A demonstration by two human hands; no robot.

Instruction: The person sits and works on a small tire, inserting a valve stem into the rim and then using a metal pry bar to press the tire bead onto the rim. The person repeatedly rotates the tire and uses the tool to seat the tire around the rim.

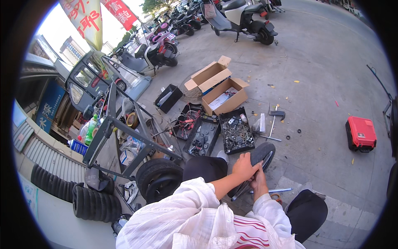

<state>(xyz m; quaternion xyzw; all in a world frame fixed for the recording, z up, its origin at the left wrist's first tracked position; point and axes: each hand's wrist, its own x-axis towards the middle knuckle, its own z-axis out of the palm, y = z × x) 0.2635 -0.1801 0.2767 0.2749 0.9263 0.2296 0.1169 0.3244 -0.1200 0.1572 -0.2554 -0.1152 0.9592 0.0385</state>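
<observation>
A dark tyre (263, 152) stands tilted between my knees, with a pale metal edge along its right side. My left hand (244, 167) lies over its top with the fingers closed against it. Just right of it, my right hand (259, 181) grips the tyre's near side, its fingertips meeting the left hand. What the fingers press at between the two hands is hidden. Beneath the right wrist, a long slim bar (275, 190) lies on the ground. Beyond the tyre rest a hammer (277, 113) and a thin metal rod (270, 137).
Ahead are a black tray of small metal parts (237, 135), a second black tray (202, 139) and an open cardboard box (226, 97). A red case (361, 133) sits at right. At left stand a metal frame cart (110, 124), a larger tyre (159, 178) and stacked tyres (95, 203).
</observation>
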